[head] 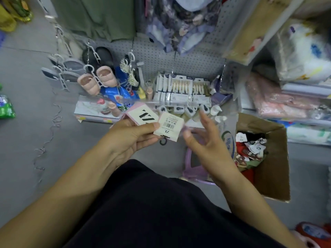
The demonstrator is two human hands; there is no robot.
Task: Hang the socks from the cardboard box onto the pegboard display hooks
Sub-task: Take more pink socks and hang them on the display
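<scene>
Grey pegboard (157, 56) carries hanging sock packs (180, 86); left hand (129, 138) pinches two carded sock pairs (169, 125), right hand (206, 140) spread wide just beside them, cardboard box (272, 176) nearby

Pink slippers (96, 79) on hangers, purple plastic stool (196, 170), green garment (96, 17), pink bedding (279, 102)

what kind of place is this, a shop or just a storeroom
Most likely a small shop's display aisle. A pegboard carries carded sock packs on hooks, pink slippers hang on plastic hangers beside them, and the left hand holds a barcoded sock pack.
</scene>
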